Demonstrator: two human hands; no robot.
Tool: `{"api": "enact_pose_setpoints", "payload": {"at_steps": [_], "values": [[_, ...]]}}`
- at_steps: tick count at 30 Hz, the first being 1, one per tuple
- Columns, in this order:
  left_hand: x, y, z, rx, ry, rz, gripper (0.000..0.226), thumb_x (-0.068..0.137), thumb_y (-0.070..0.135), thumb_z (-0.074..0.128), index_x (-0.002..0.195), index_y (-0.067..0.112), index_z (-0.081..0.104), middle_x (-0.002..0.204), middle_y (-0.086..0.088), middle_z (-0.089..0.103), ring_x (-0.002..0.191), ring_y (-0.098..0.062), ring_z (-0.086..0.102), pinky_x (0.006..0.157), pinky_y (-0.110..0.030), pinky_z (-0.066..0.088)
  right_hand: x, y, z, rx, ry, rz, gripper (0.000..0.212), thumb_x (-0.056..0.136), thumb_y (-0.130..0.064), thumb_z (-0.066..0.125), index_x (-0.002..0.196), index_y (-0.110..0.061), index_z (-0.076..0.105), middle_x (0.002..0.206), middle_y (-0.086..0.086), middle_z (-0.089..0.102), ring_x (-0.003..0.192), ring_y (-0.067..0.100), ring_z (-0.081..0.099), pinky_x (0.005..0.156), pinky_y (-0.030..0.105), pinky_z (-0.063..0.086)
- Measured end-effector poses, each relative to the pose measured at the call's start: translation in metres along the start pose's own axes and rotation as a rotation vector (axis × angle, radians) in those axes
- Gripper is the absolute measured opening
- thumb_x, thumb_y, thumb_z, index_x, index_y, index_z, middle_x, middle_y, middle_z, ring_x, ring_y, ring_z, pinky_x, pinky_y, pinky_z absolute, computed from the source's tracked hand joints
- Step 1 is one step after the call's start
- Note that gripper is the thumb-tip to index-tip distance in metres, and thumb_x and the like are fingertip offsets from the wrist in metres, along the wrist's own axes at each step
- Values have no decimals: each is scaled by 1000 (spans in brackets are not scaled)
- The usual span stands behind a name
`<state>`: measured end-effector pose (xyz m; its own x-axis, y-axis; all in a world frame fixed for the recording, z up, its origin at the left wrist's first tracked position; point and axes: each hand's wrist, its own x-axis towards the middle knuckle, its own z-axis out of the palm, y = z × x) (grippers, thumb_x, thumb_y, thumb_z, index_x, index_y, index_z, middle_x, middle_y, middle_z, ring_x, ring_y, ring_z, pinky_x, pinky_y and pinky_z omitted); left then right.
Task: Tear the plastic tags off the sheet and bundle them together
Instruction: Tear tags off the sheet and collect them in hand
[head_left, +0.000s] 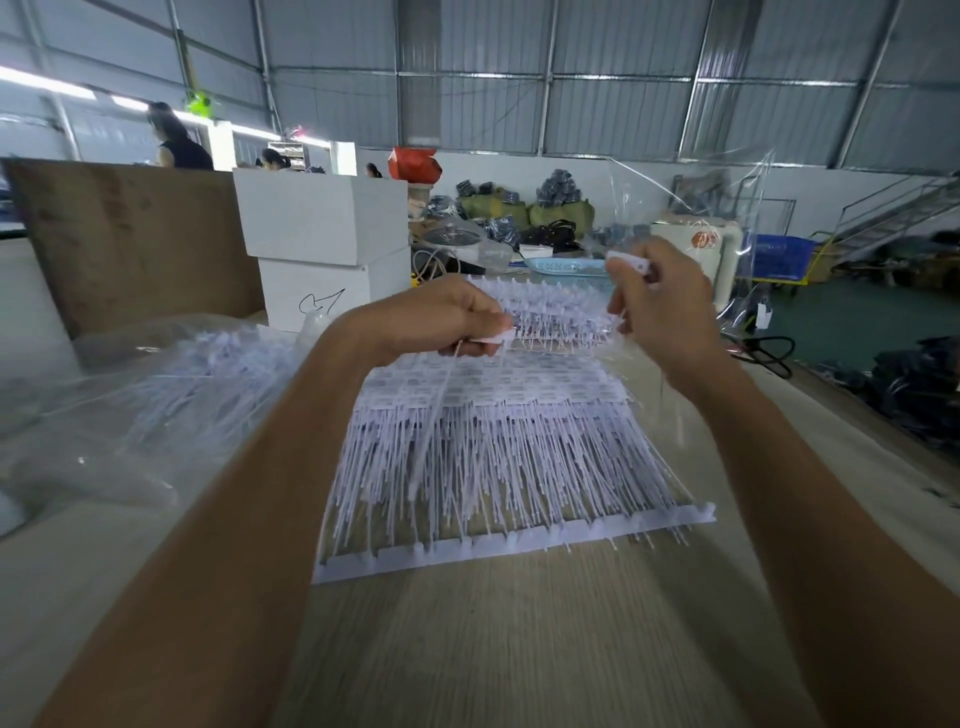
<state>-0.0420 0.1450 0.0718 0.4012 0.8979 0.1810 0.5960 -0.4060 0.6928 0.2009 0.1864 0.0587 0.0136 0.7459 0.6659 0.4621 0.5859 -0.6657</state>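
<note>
Watch the stack shifting while you tear tags free above it.

The table (519, 649) carries the sheet (498, 447) stack at centre, and nothing holds it down, so a hard pull could drag it or tangle the thin tails. Your left hand (441, 322) pinches a tag (491, 338) with its tail hanging; your right hand (660, 312) pinches another tag (631, 262) higher, farther right. A loose grip would drop them into the loose pile (208, 374) on the left.
</note>
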Motion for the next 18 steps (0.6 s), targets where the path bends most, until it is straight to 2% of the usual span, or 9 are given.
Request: {"api": "enact_pose_setpoints", "payload": {"at_steps": [2, 3, 6, 9, 11, 13, 15, 18], "values": [[3, 0, -1, 21, 39, 10, 28, 103, 18, 56, 82, 14, 74, 71, -1, 60, 63, -11, 49, 64, -24, 40, -1, 4, -9, 167, -46, 95, 12, 104, -22, 55, 93, -21, 59, 72, 3, 66, 55, 7, 61, 52, 24, 53], [5, 1, 0, 39, 20, 10, 22, 102, 11, 56, 91, 13, 75, 79, -4, 61, 70, -14, 50, 68, -28, 41, -2, 6, -7, 161, -75, 103, 13, 105, -22, 55, 92, -20, 58, 70, 4, 66, 54, 9, 62, 51, 25, 53], [6, 0, 2, 99, -39, 11, 29, 97, -2, 56, 100, 21, 74, 95, -4, 68, 84, -17, 58, 77, -31, 46, -9, 2, 10, 126, -149, 78, 16, 105, -22, 54, 90, -19, 56, 65, 3, 66, 53, 16, 64, 49, 25, 51], [7, 1, 3, 97, -39, 67, 32, 98, 2, 60, 105, 30, 72, 111, -16, 69, 99, -30, 65, 88, -43, 54, -14, -2, 26, 154, -256, 46, 15, 104, -19, 55, 91, -12, 59, 63, 3, 64, 43, 14, 57, 43, 22, 43], [9, 1, 3, 103, -16, 95, 32, 95, 4, 65, 107, 33, 73, 109, -21, 69, 97, -34, 66, 90, -45, 54, -18, -4, 35, 102, -299, -17, 13, 104, -16, 54, 98, -10, 65, 66, 5, 64, 44, 9, 51, 46, 20, 40], [10, 0, 3, 127, 34, 116, 30, 90, 5, 73, 107, 29, 75, 93, -13, 74, 85, -26, 71, 86, -40, 56, -23, -6, 40, 108, -327, -47, 19, 106, -15, 50, 110, -14, 68, 69, 5, 65, 50, 8, 53, 48, 17, 38], [10, -2, 2, 103, 90, 116, 26, 84, 5, 79, 107, 17, 74, 82, -3, 77, 80, -20, 75, 83, -39, 58, -25, -9, 41, 225, -374, 15, 24, 108, -19, 46, 117, -19, 68, 66, 0, 64, 47, 9, 49, 43, 16, 33], [10, -5, 0, 40, 147, 127, 22, 78, 6, 84, 96, 8, 73, 79, 0, 77, 78, -18, 76, 78, -29, 58, -24, -11, 36, 341, -438, 124, 29, 109, -31, 43, 104, -19, 70, 59, 0, 60, 42, 8, 38, 44, 20, 26]]}}
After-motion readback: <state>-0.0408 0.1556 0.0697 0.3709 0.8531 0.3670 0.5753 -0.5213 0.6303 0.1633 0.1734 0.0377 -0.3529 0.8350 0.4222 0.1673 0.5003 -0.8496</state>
